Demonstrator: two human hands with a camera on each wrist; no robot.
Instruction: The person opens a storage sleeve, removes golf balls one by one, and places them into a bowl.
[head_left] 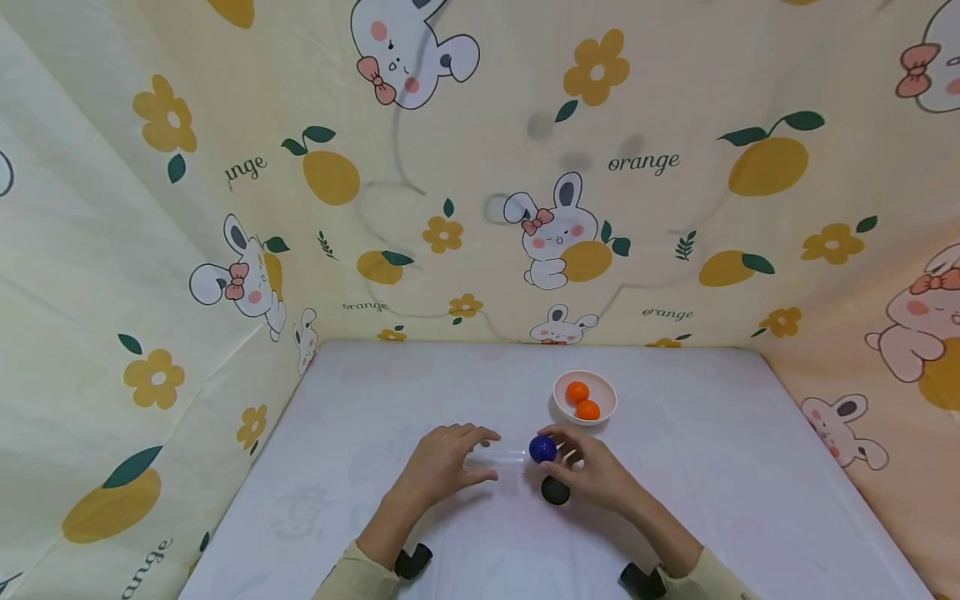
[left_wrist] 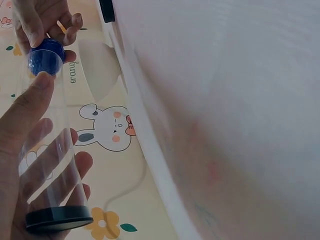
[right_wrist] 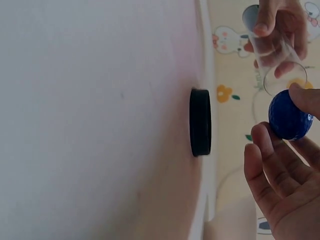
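My left hand (head_left: 444, 460) holds a clear plastic tube (head_left: 504, 457) on its side, thumb along one side and fingers around the other. A black cap (left_wrist: 59, 218) covers the tube's far end in the left wrist view; the other end is uncovered. With thumb and fingertips, my right hand (head_left: 596, 473) pinches a dark blue dimpled ball, like a golf ball (head_left: 543, 448). The ball is right at the tube's uncovered mouth; whether it touches the rim I cannot tell. A round black lid (head_left: 556, 490) lies on the table just below my right hand.
Behind my right hand stands a pale pink bowl (head_left: 558, 408) with two orange balls (head_left: 577, 392) in it. The table's white cover (head_left: 420, 383) runs back to a patterned cloth backdrop (head_left: 480, 250), with cloth at the left and right sides too. Black bands (head_left: 413, 562) are at both wrists.
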